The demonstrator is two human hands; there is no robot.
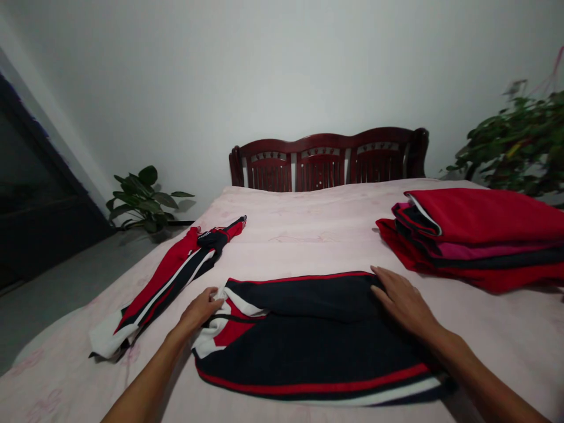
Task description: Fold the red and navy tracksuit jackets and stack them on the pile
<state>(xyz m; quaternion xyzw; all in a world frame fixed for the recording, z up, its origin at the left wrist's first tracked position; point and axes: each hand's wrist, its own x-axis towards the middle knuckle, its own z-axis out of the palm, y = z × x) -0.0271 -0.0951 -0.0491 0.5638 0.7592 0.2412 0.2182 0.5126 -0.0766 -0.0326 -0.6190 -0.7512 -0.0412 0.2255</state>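
Head: our dark garment (326,335) lies left-to-right
Left hand (203,308): at white end (205,344), grip unclear
Right hand (400,298): opposite end, fingers apart

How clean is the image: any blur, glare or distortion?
Head view: dim light, folds on the navy garment hard to read; leafy plant at the right edge blurred; faint sheen on the wooden backrest; dark doorway at left slanting, probably from wide-angle distortion.
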